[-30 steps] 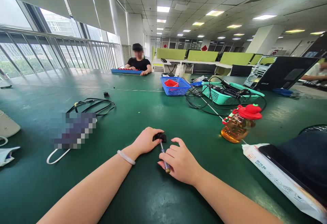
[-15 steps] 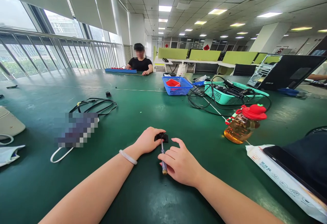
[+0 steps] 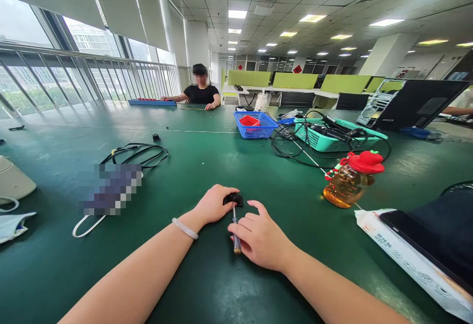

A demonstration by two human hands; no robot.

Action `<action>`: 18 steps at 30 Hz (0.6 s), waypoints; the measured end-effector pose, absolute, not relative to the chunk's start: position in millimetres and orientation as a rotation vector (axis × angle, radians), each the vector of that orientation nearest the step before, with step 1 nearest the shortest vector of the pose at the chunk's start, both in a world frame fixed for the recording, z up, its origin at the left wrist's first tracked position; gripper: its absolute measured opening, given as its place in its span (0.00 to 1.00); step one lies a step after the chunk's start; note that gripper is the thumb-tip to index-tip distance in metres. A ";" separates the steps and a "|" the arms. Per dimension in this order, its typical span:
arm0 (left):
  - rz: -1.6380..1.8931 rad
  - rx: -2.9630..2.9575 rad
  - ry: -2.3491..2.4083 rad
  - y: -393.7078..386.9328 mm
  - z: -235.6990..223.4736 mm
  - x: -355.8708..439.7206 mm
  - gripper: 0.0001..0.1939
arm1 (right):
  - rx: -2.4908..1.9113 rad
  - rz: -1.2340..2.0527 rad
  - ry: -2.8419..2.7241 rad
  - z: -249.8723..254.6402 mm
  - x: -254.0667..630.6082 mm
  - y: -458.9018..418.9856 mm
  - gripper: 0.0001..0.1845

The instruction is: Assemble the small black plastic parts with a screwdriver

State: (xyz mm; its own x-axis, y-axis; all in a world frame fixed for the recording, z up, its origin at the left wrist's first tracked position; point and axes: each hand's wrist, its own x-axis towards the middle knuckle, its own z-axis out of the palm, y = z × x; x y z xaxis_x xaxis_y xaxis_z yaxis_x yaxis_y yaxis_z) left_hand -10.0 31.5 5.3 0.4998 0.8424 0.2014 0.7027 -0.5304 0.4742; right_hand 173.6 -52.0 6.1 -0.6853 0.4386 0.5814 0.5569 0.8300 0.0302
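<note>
My left hand (image 3: 214, 203) is closed around the side of a small black block-like part (image 3: 237, 199), pinning it on the green table (image 3: 199, 275). Between thumb and fingers, my right hand (image 3: 258, 238) grips a screwdriver (image 3: 236, 238) with a clear handle; its index finger is lifted off. The screwdriver's metal shaft points away from me, and its tip meets the near side of the black part. Exactly where the tip sits is too small to make out.
To the right stand a bottle with a red lid (image 3: 349, 181), a wipes pack (image 3: 410, 260) and a phone (image 3: 414, 240). Farther back are a blue basket (image 3: 254, 132) and a green basket (image 3: 321, 142) with cables. A lanyard (image 3: 148, 151) lies left. Someone (image 3: 201, 92) sits across the table.
My hands, the screwdriver and the black part hold nearly the same pose. Across the table, the blue tray has shifted left, with the other person's arm stretched toward it.
</note>
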 end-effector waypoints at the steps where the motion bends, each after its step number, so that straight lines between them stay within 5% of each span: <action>1: 0.592 2.417 1.293 31.4 5.4 -10.0 0.21 | -0.730 -0.279 -2.434 6.1 173.4 -52.1 0.08; 18: 0.601 2.427 1.288 32.5 2.9 -11.1 0.21 | -0.748 -0.292 -2.420 7.8 172.7 -52.4 0.07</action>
